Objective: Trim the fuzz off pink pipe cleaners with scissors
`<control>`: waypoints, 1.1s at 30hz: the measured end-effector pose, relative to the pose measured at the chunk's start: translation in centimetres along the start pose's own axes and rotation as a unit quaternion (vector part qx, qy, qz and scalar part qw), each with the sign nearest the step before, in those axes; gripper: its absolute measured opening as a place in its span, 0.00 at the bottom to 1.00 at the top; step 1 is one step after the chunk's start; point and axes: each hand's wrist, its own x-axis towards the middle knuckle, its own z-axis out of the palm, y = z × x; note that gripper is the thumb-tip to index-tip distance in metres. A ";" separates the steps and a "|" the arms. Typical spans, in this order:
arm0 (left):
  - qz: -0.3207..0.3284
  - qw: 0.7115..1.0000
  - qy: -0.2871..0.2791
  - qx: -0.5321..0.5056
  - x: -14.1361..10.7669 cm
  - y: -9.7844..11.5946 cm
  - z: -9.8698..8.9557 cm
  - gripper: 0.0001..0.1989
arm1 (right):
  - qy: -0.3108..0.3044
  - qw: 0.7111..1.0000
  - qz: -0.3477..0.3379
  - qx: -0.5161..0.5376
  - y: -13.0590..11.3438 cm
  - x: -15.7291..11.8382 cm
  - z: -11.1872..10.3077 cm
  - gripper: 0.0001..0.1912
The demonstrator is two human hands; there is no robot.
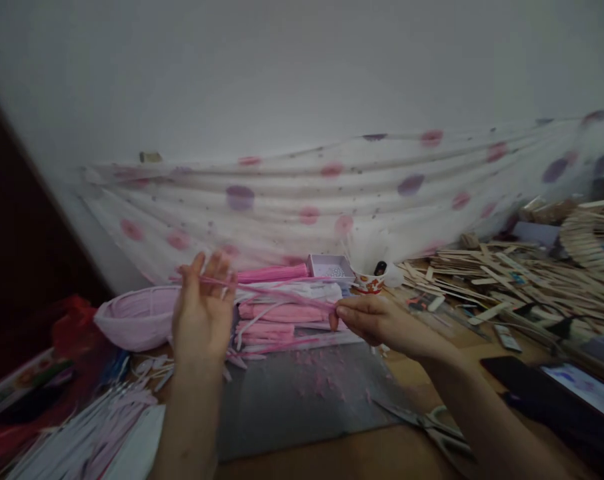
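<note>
My right hand (369,317) pinches the right end of some thin pink fuzzy strands, apparently pipe cleaners (282,293). They stretch left across the air to my left hand (207,310), which is raised with its palm showing and fingers spread. The strands pass at the fingers there; whether they rest on them is blurred. Behind and below lie bundles of pink and white pipe cleaners (269,312). Under both hands is a dark grey mat (282,400) scattered with pink fluff. A pair of scissors (427,421) lies at its right edge, near my right forearm.
A pale pink basket (137,317) stands left of my left hand. Behind the bundles are a small box of beads (327,267) and a patterned cup (369,283). Wooden sticks (462,280) pile up at right, with a lit phone (582,387) nearer. White strips (92,427) lie front left.
</note>
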 end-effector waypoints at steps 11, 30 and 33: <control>-0.131 0.973 -0.166 -0.093 -5.8 -5.0 2.2 0.21 | -0.011 0.993 0.036 0.113 -1.2 0.0 2.9 0.19; -0.154 0.975 -0.124 -0.104 -2.6 -4.8 0.9 0.16 | -0.068 0.963 0.027 0.261 1.0 1.5 5.3 0.21; -0.145 0.978 -0.133 -0.065 -2.9 -5.6 0.8 0.14 | -0.072 0.941 0.039 0.329 2.2 2.5 5.9 0.23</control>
